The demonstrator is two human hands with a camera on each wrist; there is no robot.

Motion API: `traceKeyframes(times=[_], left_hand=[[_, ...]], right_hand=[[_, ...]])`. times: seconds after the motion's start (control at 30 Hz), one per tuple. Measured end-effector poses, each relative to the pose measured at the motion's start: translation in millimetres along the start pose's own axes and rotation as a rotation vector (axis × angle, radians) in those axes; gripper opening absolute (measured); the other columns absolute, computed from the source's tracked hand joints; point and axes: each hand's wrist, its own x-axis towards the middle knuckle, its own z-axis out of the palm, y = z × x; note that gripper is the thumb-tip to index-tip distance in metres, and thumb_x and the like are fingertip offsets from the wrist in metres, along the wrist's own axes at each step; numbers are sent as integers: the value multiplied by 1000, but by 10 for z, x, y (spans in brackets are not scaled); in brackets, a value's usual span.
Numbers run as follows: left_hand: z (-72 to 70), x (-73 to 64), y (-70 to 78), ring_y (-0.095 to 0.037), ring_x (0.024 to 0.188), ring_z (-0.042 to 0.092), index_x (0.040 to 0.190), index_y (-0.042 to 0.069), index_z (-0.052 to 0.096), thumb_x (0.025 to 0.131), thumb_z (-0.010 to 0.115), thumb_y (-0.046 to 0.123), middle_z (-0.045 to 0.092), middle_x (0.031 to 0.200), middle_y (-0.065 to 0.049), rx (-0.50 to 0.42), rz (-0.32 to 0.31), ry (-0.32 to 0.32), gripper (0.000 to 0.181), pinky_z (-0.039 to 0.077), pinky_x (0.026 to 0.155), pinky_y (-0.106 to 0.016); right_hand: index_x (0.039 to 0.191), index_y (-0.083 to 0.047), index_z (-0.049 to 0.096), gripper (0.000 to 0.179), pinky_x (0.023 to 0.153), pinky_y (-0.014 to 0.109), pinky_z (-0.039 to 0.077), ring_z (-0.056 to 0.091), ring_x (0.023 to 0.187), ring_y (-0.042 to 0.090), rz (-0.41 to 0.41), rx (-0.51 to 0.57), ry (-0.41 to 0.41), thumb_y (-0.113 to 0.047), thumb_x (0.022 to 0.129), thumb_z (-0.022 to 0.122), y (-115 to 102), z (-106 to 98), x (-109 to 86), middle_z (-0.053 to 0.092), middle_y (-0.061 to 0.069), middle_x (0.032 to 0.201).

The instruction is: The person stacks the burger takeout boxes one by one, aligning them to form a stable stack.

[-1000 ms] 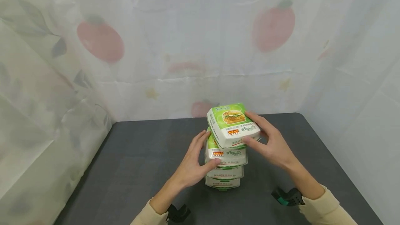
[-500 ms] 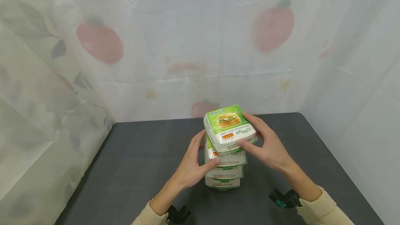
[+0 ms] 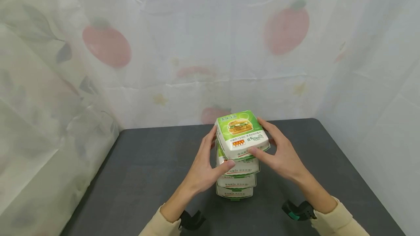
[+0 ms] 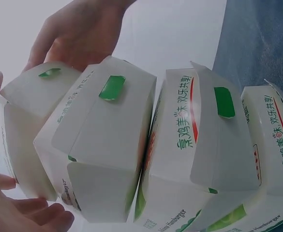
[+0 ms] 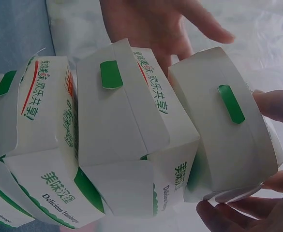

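Observation:
Several white and green cardboard burger boxes stand in a stack before me. On top, a burger box (image 3: 241, 132) printed with a burger sits askew over the second box (image 3: 244, 167). My right hand (image 3: 283, 156) holds the top box at its right side, thumb at the front corner and fingers behind. My left hand (image 3: 204, 166) is at the left, its fingers beside the top box and its thumb in front of the second box. From the right wrist, the left thumb (image 5: 211, 26) shows stretched out, apart from the cardboard.
The stack stands on a dark grey table (image 3: 157, 163), whose far edge lies a short way behind it. A pale curtain (image 3: 197, 39) with fruit prints hangs behind and on both sides. Each wrist carries a black strap-on device (image 3: 296, 210).
The top box has shifted slightly left and toward me in my right hand. My left hand has risen from the second box to the top box's left side.

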Motion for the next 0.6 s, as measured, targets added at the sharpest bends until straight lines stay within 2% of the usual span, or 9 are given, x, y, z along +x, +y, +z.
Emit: traceKeyframes(times=[0.27, 0.6], left_hand=[[-13, 47, 0, -19, 144, 32, 164, 35, 7, 93, 72, 44, 21, 164, 7, -38, -5, -22, 97, 33, 113, -53], [-54, 51, -11, -24, 147, 32, 165, 31, 5, 99, 63, 40, 15, 167, 4, -58, -7, -50, 88, 31, 112, -61]], right_hand=[[159, -14, 36, 76, 96, 26, 45, 44, 131, 14, -35, 42, 7, -6, 92, 72, 30, 12, -29, 44, 5, 152], [158, -12, 36, 71, 100, 18, 42, 40, 138, 8, 1, 146, 13, -1, 95, 67, 56, 45, -83, 41, 7, 154]])
